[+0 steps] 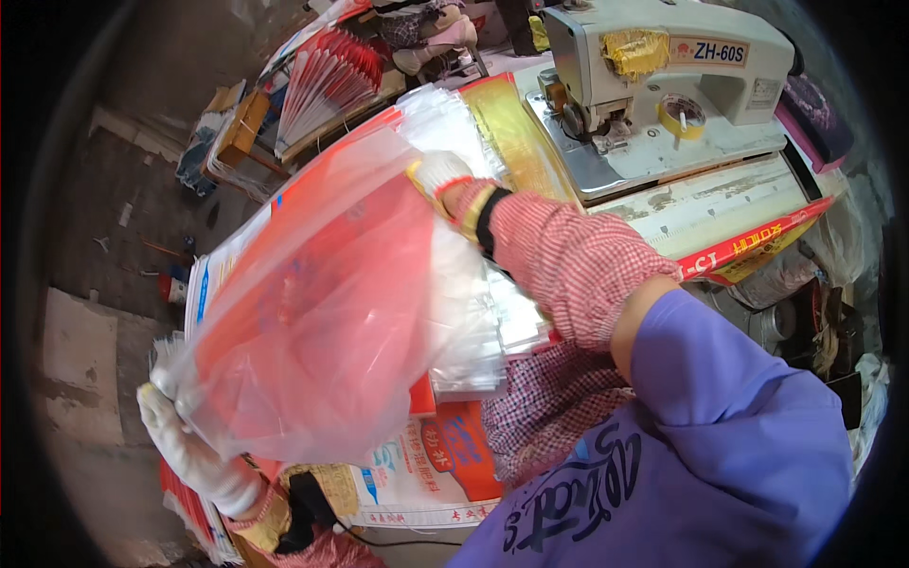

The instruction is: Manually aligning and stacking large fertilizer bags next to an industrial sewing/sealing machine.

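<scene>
Currently, a clear plastic film [327, 350], perhaps a bag but blurred, spreads over red-and-white sacks [473, 462], left of the sewing machine [668, 80]. The gloved left hand [180, 431] is closed on its near left corner; the gloved right hand [443, 178] pinches its far right edge.

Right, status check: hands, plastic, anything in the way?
Left hand gripping near corner of clear plastic film; right hand at far edge, grip unclear. Film spread over red-and-white sack. Sewing machine off right, not in the way.

There's one left hand [187, 442], one right hand [443, 178], one sewing machine [653, 95], one tape roll [674, 127], and several plastic sheets [322, 331] (overlapping, uncountable).
</scene>
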Motion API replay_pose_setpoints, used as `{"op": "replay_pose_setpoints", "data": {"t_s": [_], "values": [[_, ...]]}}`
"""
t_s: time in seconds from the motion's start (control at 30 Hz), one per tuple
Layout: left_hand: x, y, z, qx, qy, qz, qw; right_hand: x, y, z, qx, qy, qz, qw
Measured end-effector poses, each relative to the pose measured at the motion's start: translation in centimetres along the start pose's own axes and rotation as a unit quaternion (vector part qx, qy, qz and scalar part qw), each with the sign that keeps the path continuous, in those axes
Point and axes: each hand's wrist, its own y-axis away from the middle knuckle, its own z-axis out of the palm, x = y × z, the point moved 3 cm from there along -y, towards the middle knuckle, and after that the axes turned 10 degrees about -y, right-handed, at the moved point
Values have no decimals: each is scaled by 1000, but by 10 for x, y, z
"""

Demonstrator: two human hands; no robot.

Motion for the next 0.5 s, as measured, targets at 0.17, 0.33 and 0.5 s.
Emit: {"op": "replay_pose_setpoints", "data": {"t_s": [0.17, 0.33, 0.5], "values": [[1, 2, 41, -399, -160, -85, 899, 12, 18, 38, -175, -369, 33, 912], [15, -67, 149, -329, -357, 319, 814, -43, 63, 41, -140, -168, -159, 963], [-39, -87, 255, -276, -489, 567, 602, -69, 87, 40, -247, 6, -270, 931]]}}
